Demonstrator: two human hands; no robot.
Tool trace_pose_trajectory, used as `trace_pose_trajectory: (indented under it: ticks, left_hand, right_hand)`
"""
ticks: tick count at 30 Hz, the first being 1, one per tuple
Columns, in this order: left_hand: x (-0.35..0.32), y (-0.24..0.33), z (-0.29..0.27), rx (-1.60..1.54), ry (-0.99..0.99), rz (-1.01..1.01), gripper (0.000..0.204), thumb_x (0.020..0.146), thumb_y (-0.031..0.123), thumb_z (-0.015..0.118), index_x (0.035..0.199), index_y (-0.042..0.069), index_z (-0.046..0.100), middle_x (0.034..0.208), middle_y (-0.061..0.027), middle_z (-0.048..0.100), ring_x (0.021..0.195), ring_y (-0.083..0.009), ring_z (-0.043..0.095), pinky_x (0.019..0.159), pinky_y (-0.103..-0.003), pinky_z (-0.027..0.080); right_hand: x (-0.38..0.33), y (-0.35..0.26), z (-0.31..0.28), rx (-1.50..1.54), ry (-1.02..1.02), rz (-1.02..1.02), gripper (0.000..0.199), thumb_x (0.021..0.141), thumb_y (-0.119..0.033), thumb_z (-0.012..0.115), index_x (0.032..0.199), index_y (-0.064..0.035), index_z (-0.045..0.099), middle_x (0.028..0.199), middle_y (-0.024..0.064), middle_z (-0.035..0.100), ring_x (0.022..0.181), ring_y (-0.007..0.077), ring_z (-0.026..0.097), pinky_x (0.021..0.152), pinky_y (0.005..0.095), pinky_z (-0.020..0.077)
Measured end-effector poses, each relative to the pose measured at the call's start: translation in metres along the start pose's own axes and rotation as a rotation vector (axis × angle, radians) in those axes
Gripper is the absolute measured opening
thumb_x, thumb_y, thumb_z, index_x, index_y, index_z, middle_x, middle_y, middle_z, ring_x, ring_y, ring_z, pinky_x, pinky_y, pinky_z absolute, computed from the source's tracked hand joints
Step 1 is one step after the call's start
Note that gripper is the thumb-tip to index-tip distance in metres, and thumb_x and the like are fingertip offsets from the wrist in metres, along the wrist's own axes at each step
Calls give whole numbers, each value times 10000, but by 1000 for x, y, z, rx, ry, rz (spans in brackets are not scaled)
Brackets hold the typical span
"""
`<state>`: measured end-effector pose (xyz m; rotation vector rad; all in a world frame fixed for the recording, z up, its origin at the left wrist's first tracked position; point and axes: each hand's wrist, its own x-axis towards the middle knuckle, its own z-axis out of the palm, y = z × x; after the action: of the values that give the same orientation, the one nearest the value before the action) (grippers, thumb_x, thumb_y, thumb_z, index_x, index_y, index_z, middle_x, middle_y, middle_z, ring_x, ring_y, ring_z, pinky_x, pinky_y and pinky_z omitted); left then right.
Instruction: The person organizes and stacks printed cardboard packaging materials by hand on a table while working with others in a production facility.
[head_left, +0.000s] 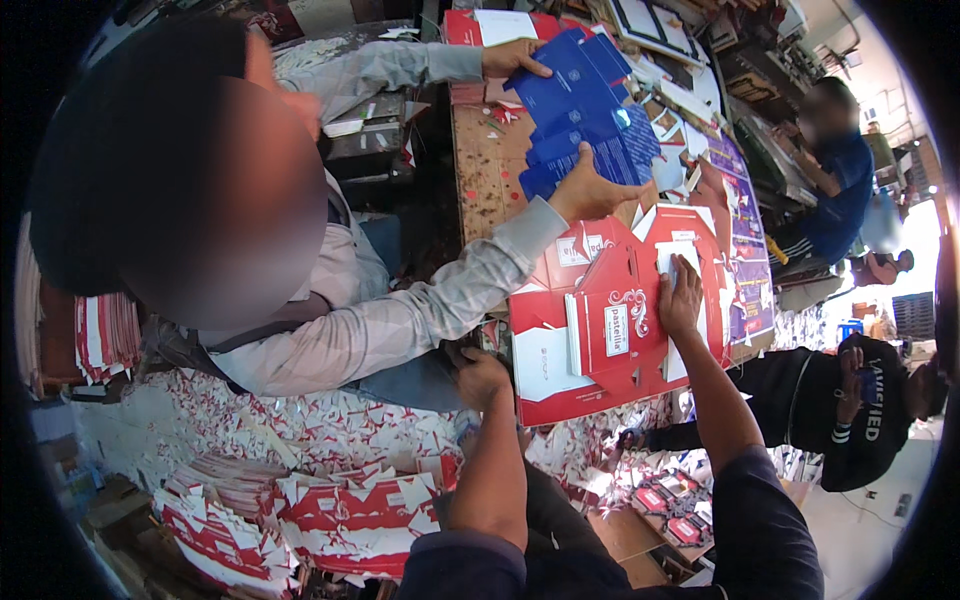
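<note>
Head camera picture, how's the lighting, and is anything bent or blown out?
Head view: fisheye bends the worktable edges, with a black rim at the corners; daylight washes out the far right; the right hand on the red die-cut cartons is sharp; the left hand is dimmer.

My hands sit on red & white die-cut card sheets [600,330] w/ scroll print, blue sheets [585,110] beyond, purple sheets [745,240] right.

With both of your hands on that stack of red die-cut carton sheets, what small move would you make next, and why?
Probably peel off the top sheet: the right hand lies flat on the stack of red die-cut carton sheets, while the left hand grips its near edge, steadying it on the worn wooden table.
</note>
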<state>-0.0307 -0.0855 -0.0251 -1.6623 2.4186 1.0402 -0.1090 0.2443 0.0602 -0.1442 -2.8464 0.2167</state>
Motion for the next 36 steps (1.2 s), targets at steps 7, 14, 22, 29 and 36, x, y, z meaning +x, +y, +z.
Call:
trace_pose_trajectory:
  ticks: [7, 14, 22, 29, 36]
  left_hand:
    - [9, -10, 8, 21, -231, -61, 470, 959, 395, 421, 1133, 19, 644, 1037, -244, 674, 912, -440, 648, 808, -534, 530]
    - [11, -7, -6, 2, -245, -100, 505, 969, 405, 383, 1146, 10, 643, 1254, -242, 589, 1102, -438, 581, 844, -587, 521]
    - [12, -8, -4, 2, -206, -89, 487, 960, 385, 393, 1129, 10, 653, 1239, -258, 586, 1106, -432, 584, 811, -590, 536]
    - [21, -19, 14, 15, -212, -114, 481, 955, 383, 404, 1069, 21, 699, 1192, -219, 644, 1077, -420, 605, 868, -545, 526]
    - [15, -1, -4, 3, -225, -111, 467, 955, 368, 411, 1164, 48, 680, 1236, -206, 635, 1102, -409, 601, 895, -529, 514]
  right_hand:
    - [17, 17, -21, -83, -241, 15, 539, 965, -329, 527, 1420, -46, 464, 1451, 194, 481, 1353, 374, 444, 1087, 500, 391]
    - [-50, -84, -19, 80, 22, -149, 423, 893, -189, 646, 1272, -22, 557, 1193, 198, 586, 1103, 388, 525, 943, 499, 410]
    - [-64, -148, -75, 362, -429, -10, 219, 907, -167, 670, 1061, -12, 687, 604, 57, 592, 558, 150, 568, 564, 336, 465]
    - [86, -243, -142, 53, -543, -390, 411, 884, -291, 646, 1265, -139, 671, 728, 174, 678, 683, 311, 686, 675, 425, 539]
    - [98, -223, -155, 99, -970, -403, 398, 916, -430, 600, 1147, -134, 732, 898, 184, 720, 877, 359, 696, 827, 455, 537]
